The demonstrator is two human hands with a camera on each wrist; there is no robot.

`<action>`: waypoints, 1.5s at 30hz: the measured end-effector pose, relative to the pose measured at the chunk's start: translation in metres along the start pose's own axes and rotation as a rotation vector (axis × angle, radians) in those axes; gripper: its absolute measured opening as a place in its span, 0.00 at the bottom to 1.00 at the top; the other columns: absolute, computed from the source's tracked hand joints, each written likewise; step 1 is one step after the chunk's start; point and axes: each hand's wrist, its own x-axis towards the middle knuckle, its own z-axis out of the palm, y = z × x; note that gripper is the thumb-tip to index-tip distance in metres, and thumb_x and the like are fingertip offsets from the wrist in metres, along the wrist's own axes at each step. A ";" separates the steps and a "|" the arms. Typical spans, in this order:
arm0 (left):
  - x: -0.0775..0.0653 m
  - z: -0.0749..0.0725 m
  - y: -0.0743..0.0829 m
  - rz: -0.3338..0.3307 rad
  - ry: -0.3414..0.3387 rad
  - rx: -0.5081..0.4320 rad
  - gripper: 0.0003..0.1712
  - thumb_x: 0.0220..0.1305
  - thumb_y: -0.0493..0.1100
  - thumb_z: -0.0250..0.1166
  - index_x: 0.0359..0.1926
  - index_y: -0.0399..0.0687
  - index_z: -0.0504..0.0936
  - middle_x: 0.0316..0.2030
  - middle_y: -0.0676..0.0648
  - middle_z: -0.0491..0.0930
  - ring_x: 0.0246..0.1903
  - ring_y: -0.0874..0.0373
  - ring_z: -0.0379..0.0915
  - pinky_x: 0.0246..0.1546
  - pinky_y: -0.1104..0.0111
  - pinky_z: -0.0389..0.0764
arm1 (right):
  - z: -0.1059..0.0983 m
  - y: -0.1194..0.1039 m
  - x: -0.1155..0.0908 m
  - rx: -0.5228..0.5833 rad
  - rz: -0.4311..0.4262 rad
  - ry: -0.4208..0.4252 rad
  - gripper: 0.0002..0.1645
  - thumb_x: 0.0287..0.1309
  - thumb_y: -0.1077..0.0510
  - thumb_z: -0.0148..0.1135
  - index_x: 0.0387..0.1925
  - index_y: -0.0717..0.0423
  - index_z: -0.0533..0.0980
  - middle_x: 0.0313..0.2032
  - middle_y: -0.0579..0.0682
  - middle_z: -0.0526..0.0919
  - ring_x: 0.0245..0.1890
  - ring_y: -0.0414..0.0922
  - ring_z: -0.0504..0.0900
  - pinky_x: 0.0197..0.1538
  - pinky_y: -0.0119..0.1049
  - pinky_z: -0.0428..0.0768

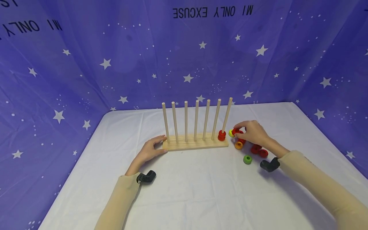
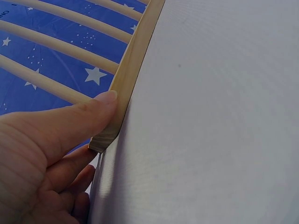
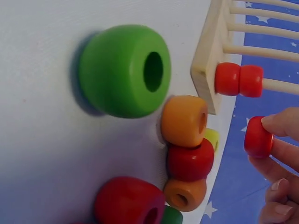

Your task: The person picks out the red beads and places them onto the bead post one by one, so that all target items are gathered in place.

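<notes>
At the left, your left hand grips the end of the wooden rack with thumb and fingers, likely to steady it against sliding on the tabletop. The rack lies crosswise before you, its seven pegs standing well apart, presumably so that stacks would not crowd each other. On the rightmost peg, two red beads sit one upon the other, kept in line by the peg through them. Just past that end lies a yellow bead. The held red bead is lifted clear beside it, pinched by its rounded side in your right hand, which seems to leave its ends free (the hole itself isn't shown). An orange bead, a green bead and more red beads lie loose around that hand, handily near.
</notes>
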 end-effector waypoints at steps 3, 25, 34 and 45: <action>0.000 0.000 0.000 -0.003 -0.002 -0.008 0.33 0.52 0.40 0.69 0.61 0.41 0.72 0.66 0.39 0.66 0.68 0.40 0.58 0.69 0.49 0.59 | -0.004 -0.002 0.000 0.003 -0.010 0.019 0.18 0.47 0.58 0.67 0.43 0.59 0.82 0.36 0.56 0.87 0.25 0.43 0.68 0.24 0.28 0.65; -0.001 0.001 0.000 0.000 0.003 0.009 0.33 0.52 0.41 0.70 0.60 0.41 0.73 0.65 0.38 0.67 0.67 0.39 0.59 0.68 0.48 0.61 | -0.027 -0.020 -0.001 -0.026 -0.123 0.261 0.16 0.47 0.60 0.67 0.41 0.58 0.82 0.34 0.56 0.86 0.21 0.40 0.62 0.23 0.27 0.60; 0.000 0.000 -0.001 0.012 0.011 0.018 0.32 0.52 0.40 0.69 0.60 0.39 0.73 0.65 0.38 0.67 0.66 0.39 0.61 0.68 0.49 0.61 | -0.037 -0.027 0.003 -0.009 -0.184 0.373 0.15 0.45 0.61 0.68 0.39 0.58 0.83 0.29 0.53 0.85 0.18 0.38 0.59 0.21 0.28 0.56; 0.000 0.000 0.001 0.024 0.013 0.013 0.32 0.52 0.40 0.70 0.59 0.39 0.73 0.64 0.37 0.68 0.66 0.39 0.61 0.69 0.49 0.61 | -0.051 -0.037 0.008 0.054 -0.268 0.490 0.16 0.45 0.62 0.69 0.40 0.61 0.82 0.23 0.51 0.77 0.19 0.35 0.57 0.22 0.27 0.55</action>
